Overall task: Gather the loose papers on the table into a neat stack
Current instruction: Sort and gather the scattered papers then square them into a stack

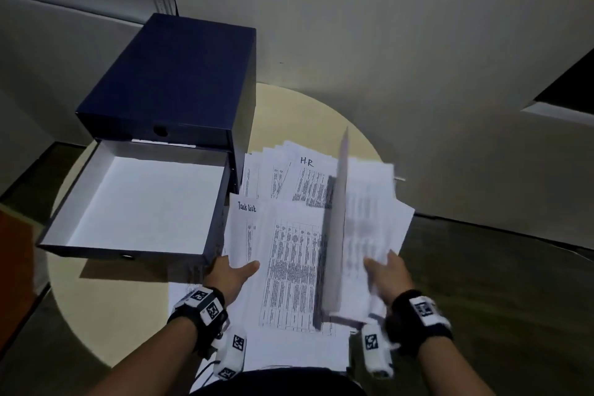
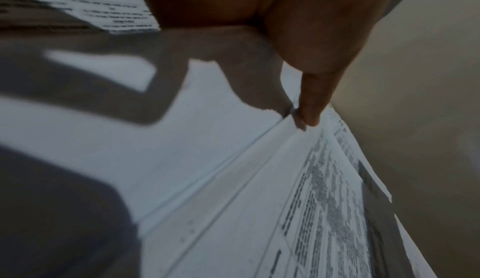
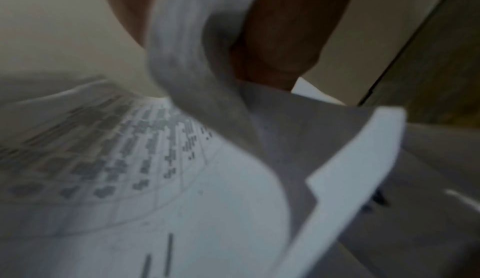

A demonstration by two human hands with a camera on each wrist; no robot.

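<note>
Loose printed papers [image 1: 289, 177] lie fanned over the right half of a round cream table [image 1: 106, 309]. My left hand [image 1: 236, 272] holds the near left edge of a sheet headed "Task List" [image 1: 283, 254], thumb on top; in the left wrist view the thumb [image 2: 311, 106] pins the sheets' edge [image 2: 262, 179]. My right hand [image 1: 387, 270] grips a blurred bunch of sheets [image 1: 360, 235], one of them raised on edge [image 1: 337, 235]. The right wrist view shows curled paper [image 3: 197, 73] in front of that hand and printed pages [image 3: 109, 159] below.
A dark blue drawer box [image 1: 180, 80] stands on the table's left side, its lower drawer [image 1: 138, 202] pulled out with a bare white bottom. A grey wall [image 1: 385, 42] lies behind. Dark floor [image 1: 498, 283] shows to the right of the table.
</note>
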